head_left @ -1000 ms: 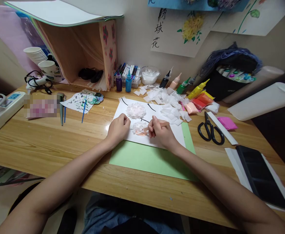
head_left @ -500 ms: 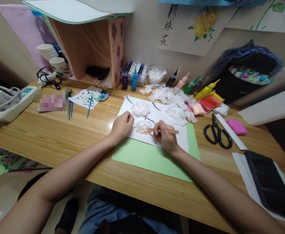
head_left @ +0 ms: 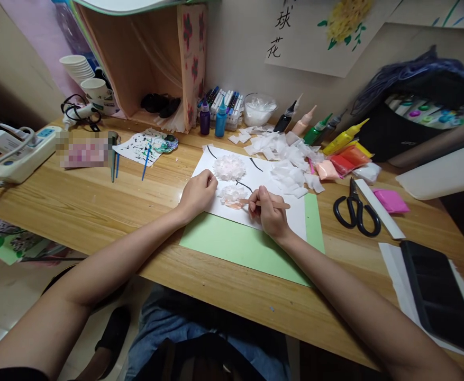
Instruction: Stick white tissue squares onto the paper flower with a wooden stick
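Observation:
A white sheet (head_left: 287,211) lies on a green sheet (head_left: 232,238). It bears a full round flower of pale tissue (head_left: 229,168) and, below it, a smaller tissue cluster (head_left: 233,192) with a peach patch (head_left: 234,205) at its lower edge. My right hand (head_left: 269,211) grips a flat wooden stick (head_left: 277,205), whose left tip touches the peach patch. Curled closed, my left hand (head_left: 198,196) rests on the left edge of the white sheet; whatever its fingers may hold is too hidden to make out.
Cut tissue pieces (head_left: 289,177) lie behind the sheet, near paint bottles (head_left: 220,119). Black scissors (head_left: 354,211), a white strip (head_left: 380,209) and a black case (head_left: 438,291) are at right. Brushes (head_left: 146,161) and a power strip (head_left: 25,153) lie left.
The camera view has tilted slightly downward, so the desk items appear higher. Both hands stay almost in place, the right one still with the stick at the peach patch.

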`<state>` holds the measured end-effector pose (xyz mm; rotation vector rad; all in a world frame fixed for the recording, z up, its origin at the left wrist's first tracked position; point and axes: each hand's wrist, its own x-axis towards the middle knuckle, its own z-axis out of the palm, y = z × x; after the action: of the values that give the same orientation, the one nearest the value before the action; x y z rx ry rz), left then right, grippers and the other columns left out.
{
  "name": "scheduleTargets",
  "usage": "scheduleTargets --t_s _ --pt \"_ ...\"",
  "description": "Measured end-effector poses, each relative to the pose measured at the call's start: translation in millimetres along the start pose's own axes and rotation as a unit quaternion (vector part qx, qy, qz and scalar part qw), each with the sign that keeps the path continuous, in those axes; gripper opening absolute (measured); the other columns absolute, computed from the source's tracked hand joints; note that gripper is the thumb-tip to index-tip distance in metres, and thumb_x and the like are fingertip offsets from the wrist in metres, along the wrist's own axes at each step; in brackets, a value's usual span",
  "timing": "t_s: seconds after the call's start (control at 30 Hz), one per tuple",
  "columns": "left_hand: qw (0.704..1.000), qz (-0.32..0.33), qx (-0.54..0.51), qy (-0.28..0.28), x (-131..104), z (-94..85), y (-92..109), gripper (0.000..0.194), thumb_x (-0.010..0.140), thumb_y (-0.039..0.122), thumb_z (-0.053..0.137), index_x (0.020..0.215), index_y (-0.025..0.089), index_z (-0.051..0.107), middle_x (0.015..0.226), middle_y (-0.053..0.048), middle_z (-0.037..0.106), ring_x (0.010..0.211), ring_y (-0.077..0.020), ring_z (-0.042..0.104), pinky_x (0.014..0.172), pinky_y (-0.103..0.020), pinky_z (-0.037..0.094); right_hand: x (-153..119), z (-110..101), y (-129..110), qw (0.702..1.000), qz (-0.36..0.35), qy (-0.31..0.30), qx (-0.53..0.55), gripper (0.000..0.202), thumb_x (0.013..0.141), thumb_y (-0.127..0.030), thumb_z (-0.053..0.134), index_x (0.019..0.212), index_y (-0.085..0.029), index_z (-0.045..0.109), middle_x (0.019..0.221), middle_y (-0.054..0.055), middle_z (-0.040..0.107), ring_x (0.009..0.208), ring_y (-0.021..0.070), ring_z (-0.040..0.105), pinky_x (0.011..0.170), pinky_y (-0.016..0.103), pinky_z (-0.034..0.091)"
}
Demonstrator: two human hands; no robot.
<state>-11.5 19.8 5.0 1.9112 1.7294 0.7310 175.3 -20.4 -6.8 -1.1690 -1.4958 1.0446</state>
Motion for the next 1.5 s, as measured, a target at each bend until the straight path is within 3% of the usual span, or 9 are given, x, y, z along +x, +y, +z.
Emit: scheduleTargets --t_s 1.1,1.5 --pt "1.000 -0.007 -0.015 -0.011 0.5 -2.6 -0.4 0.023 0.086 0.030 0.036 0.075 0.021 0.054 0.068 -0.001 0.062 0.068 -0.0175 0.055 0.060 -0.027 0.035 -0.3 0.1 1.2 1.000 0.019 -0.008 0.012 0.055 0.093 -0.054 0.030 0.055 -0.019 0.049 0.048 -0.001 0.046 0.044 0.0102 0.044 0.045 0.024 0.035" --pt "1.000 -0.008 -0.013 -0.018 -1.4 -3.5 0.3 0.021 0.087 0.028 0.037 0.075 0.022 0.052 0.069 -0.001 0.063 0.069 -0.0179 0.057 0.062 -0.028 0.036 -6.6 -2.4 3.9 0.997 -0.051 0.014 -0.052 0.056 0.095 -0.047 0.027 0.049 -0.021 0.047 0.049 0.001 0.048 0.046 0.0125 0.043 0.050 0.028 0.035"
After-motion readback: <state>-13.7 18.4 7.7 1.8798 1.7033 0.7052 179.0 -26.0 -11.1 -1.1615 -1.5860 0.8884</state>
